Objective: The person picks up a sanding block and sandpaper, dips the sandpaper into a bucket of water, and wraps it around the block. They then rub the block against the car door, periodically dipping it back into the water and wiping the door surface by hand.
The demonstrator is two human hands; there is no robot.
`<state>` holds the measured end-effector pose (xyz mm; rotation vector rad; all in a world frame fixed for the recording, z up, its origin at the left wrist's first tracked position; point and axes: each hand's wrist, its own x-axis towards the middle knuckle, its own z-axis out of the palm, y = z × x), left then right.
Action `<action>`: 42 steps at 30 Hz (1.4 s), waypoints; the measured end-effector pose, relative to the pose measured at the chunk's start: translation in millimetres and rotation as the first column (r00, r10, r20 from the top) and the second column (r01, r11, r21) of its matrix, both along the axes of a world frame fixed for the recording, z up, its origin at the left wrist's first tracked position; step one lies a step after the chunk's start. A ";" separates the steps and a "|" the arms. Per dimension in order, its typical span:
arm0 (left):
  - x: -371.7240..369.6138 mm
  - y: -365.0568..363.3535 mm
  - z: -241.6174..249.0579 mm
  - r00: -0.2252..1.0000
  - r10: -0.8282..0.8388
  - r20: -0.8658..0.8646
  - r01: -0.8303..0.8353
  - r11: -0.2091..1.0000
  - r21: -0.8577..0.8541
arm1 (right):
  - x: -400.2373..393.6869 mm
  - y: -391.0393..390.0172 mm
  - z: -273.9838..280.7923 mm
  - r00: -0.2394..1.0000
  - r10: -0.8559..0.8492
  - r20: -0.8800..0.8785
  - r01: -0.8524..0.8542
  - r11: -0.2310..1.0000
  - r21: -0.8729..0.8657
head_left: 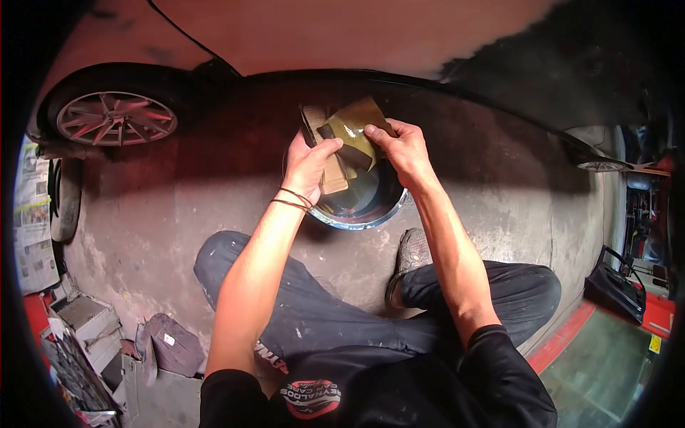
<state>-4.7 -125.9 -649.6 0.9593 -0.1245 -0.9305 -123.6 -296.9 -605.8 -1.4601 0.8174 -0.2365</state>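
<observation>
Right over the bucket [360, 225], the left hand [305, 165] grips the block [333, 178] and the right hand [405, 152] pinches the sheet [357, 116] by its edge!

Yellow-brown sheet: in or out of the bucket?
Out: the right hand grips the sheet, which hides part of the rim of the bucket.

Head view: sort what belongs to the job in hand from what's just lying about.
Likely the job's:
- sheet, in the right hand
- block, in the left hand
- bucket, beneath

Seemingly lying about:
- newspaper, far left
- black object, at right
</observation>
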 end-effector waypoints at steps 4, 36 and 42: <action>-1.7 0.9 10.5 1.000 -0.008 0.020 0.008 1.000 0.010 | -0.3 -2.6 14.1 0.993 -0.101 -0.055 0.094 0.988 -0.120; 32.6 27.9 -1.9 0.903 -0.219 -0.370 0.094 0.940 -0.328 | -3.1 27.0 28.9 0.889 0.444 -0.111 -0.137 0.025 -0.990; 38.3 18.1 18.9 0.973 -0.124 -0.192 0.160 0.970 0.182 | -16.5 -7.0 13.0 0.931 0.262 0.252 0.055 0.584 -0.810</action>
